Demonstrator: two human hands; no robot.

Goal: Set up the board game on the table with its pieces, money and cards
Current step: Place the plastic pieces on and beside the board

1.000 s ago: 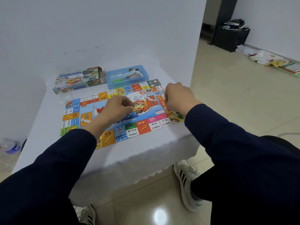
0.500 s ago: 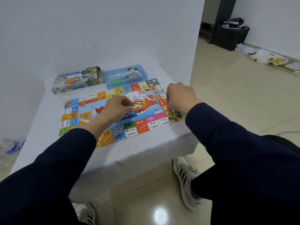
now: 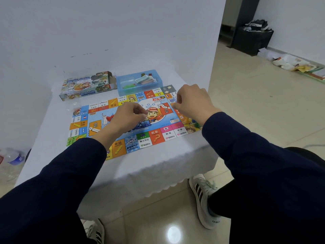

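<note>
On the white-clothed tabletop, seen from the single head view, the colourful printed paper game board lies unfolded and flat, its near edge close to the tabletop's front. Behind it, touching or just beside its far edge, sits the translucent blue plastic tray that holds a stack of paper money or cards and some small green pieces; the opened cardboard game box lies to the left of the tray.

Both hands hover over the board, well apart from each other. The left hand is curled, thumb against fingertips, over the board's middle beside the cartoon figure; whether it pinches a small piece cannot be told. The right hand is also curled, knuckles up, over the board's right border; what, if anything, it holds is hidden. A small red piece rests on the board left of the left hand, and green and yellow bits show by the right corner under the right wrist.

Compared with the frames a second and half a second ago, little has moved: both hands keep nearly the same curled pose, the right one drifting slightly toward the far right corner, and the board, tray and box stay put. This suggests the board is laid and pieces are being placed, while the money and cards still wait in the tray.
</note>
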